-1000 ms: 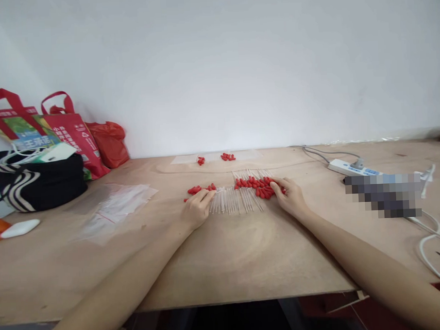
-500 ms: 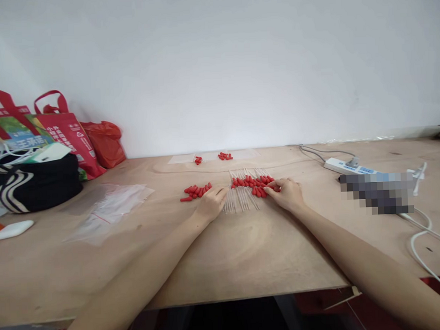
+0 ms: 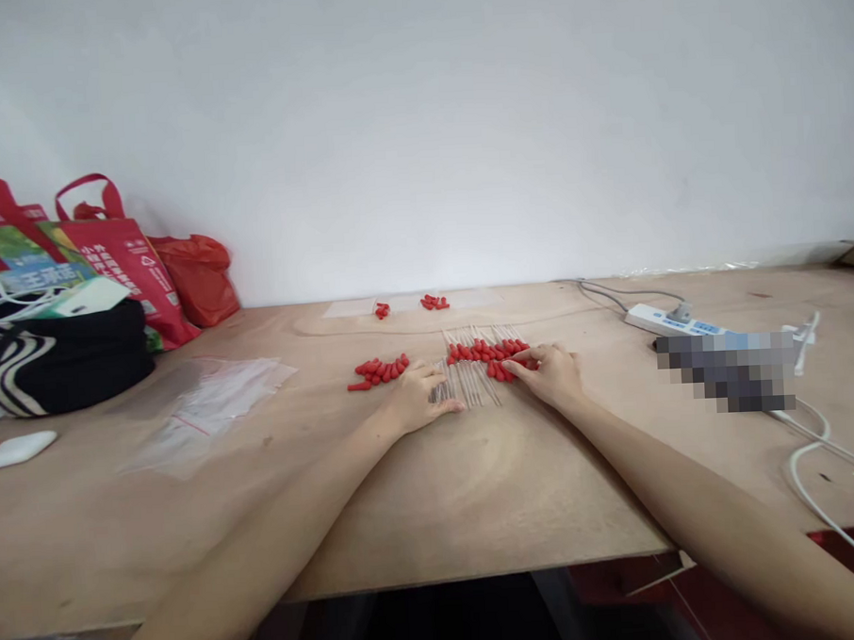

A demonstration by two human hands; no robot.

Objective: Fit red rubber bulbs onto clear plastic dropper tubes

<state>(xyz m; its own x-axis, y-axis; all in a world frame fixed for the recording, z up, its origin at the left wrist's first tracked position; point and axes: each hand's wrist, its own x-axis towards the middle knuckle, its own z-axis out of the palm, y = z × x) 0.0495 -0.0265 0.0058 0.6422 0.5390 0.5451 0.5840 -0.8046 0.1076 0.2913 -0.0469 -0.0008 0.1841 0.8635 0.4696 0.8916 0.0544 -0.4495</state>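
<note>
A row of thin clear plastic tubes [image 3: 476,382] with red caps [image 3: 486,353] lies side by side on the wooden table [image 3: 434,489]. My left hand [image 3: 422,399] rests on the row's left near end, fingers stretched flat over the tubes. My right hand [image 3: 549,373] is on the row's right side, fingers curled against the red-capped ends; what it grips is hidden. A loose pile of red caps [image 3: 376,370] lies just left of my left hand.
Two small clusters of red caps [image 3: 433,303] lie on clear plastic near the wall. Clear zip bags [image 3: 214,393] lie at the left, beside a black striped bag [image 3: 53,360] and red shopping bags [image 3: 123,258]. A power strip [image 3: 672,323] and white cables [image 3: 822,473] occupy the right.
My left hand slid right along the near ends of the tubes, bunching the row closer together. My right hand shifted slightly left and stayed on the capped ends.
</note>
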